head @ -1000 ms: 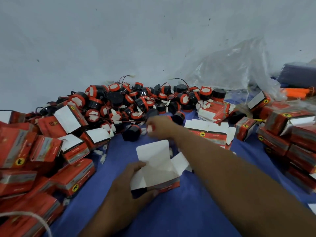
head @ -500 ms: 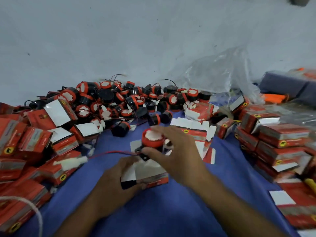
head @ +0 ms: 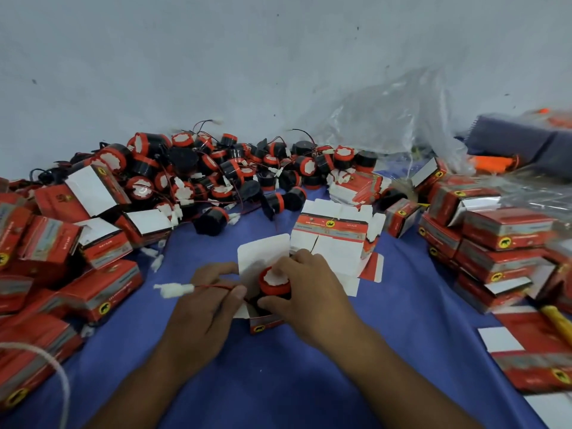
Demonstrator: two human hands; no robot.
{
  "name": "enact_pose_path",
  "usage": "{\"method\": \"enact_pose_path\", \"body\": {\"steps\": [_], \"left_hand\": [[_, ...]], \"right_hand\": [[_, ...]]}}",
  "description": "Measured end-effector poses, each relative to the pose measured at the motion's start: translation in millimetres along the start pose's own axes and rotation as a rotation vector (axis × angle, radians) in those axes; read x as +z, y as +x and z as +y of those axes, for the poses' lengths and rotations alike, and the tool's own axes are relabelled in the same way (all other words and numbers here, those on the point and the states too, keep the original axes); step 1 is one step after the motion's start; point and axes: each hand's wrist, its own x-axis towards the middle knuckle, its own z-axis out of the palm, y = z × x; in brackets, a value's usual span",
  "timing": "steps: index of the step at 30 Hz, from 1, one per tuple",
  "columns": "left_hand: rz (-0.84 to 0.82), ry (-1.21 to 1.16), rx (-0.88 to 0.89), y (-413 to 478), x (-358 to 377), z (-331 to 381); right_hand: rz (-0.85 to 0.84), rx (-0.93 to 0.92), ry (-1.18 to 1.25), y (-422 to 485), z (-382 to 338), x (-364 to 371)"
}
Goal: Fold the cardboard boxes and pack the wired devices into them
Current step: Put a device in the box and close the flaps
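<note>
A small red cardboard box [head: 265,324] stands open on the blue cloth, its white lid flap [head: 263,252] raised behind. My right hand [head: 309,292] grips a round black device with a red cap [head: 272,281] that sits partly inside the box. My left hand [head: 204,305] holds the box's left side and pinches the device's red wire [head: 213,287]. The wire's white connector [head: 173,289] sticks out to the left. A heap of loose devices [head: 223,171] lies at the back against the wall.
Folded red boxes [head: 93,286] are piled at the left, and more red boxes [head: 501,243] are stacked at the right. Flat unfolded box blanks [head: 334,239] lie just behind my hands. A crumpled clear plastic bag [head: 387,119] sits at the back right. A white cord [head: 58,376] curls at bottom left.
My right hand reached into the heap, brought back a device with its wire, and lowered it into the open box. My left hand shifted from the box's side to pinch the wire.
</note>
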Motion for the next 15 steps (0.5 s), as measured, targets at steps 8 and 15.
{"method": "enact_pose_path", "body": {"steps": [8,15], "left_hand": [[-0.326,-0.044,-0.254,25.0,-0.6,14.9],[-0.739,0.362,-0.24,43.5,-12.7,15.8]], "right_hand": [[-0.118,-0.103,0.004,-4.6,-1.6,-9.4],[-0.005,-0.174,0.221,6.6,-16.8,-3.9]]}}
